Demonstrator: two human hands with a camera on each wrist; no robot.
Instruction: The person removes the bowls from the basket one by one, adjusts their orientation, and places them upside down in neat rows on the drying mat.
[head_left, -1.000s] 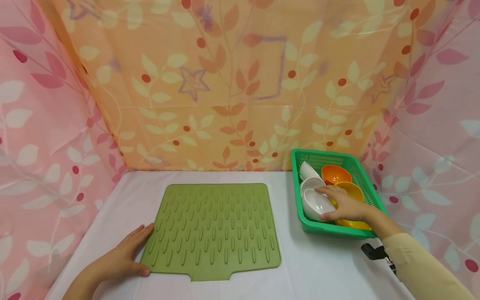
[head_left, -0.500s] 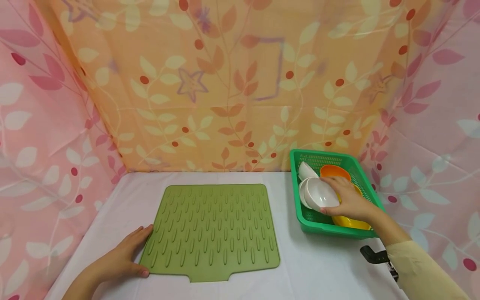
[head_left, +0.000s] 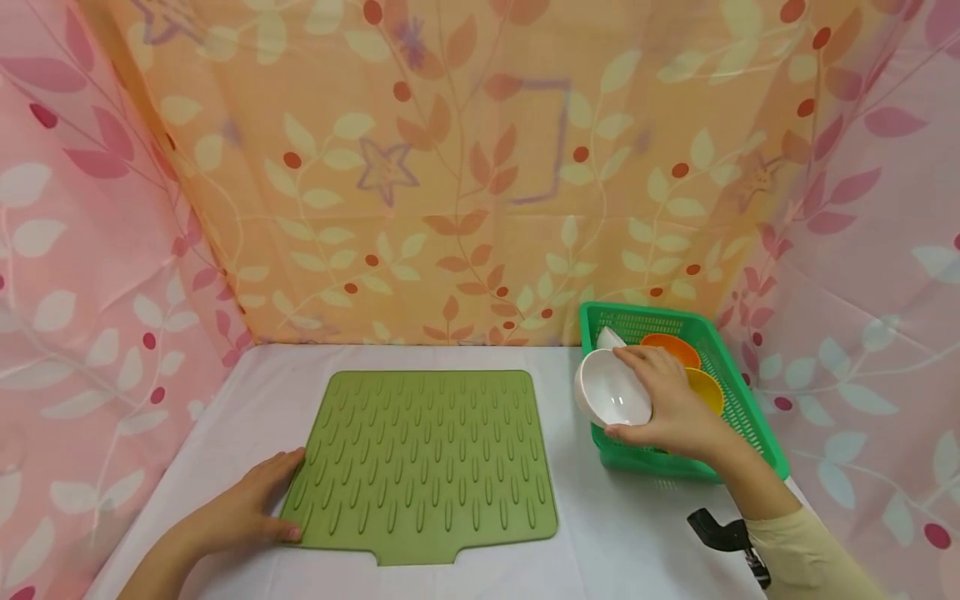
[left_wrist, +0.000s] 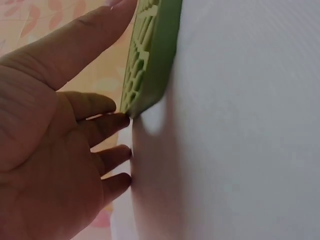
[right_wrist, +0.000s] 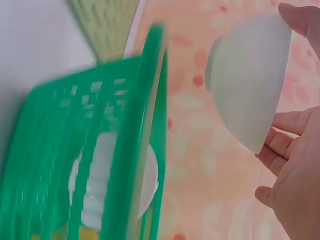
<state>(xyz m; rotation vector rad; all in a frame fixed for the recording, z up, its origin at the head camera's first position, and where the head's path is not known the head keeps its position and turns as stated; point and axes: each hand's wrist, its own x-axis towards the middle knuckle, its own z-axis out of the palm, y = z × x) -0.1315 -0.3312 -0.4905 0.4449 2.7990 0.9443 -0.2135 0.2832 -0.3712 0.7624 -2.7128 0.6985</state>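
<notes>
A: What has the right hand (head_left: 675, 404) got?

B: A white bowl (head_left: 611, 390), pinched at the rim between thumb and fingers. The bowl is tilted, its hollow facing the person.

A: And where is it, going by the green basket (head_left: 652, 463)?

B: Over the basket's left side, raised above the rim and apart from it.

A: What's in the basket?

B: Another white bowl (head_left: 609, 337) in the far left corner, an orange bowl (head_left: 675, 348) toward the back, and a yellow bowl (head_left: 707, 390) nearer the right side, partly hidden by the right hand.

A: How about the left hand (head_left: 232, 517)?

B: Well to the left of the basket, grip loose, fingers stretched out and touching the green mat (head_left: 420, 458) at the edge farthest from the basket.

A: And the mat itself?

B: Flat on a white cloth (head_left: 607, 533), left of the basket. A leafy curtain (head_left: 465, 167) hangs behind the basket.
</notes>
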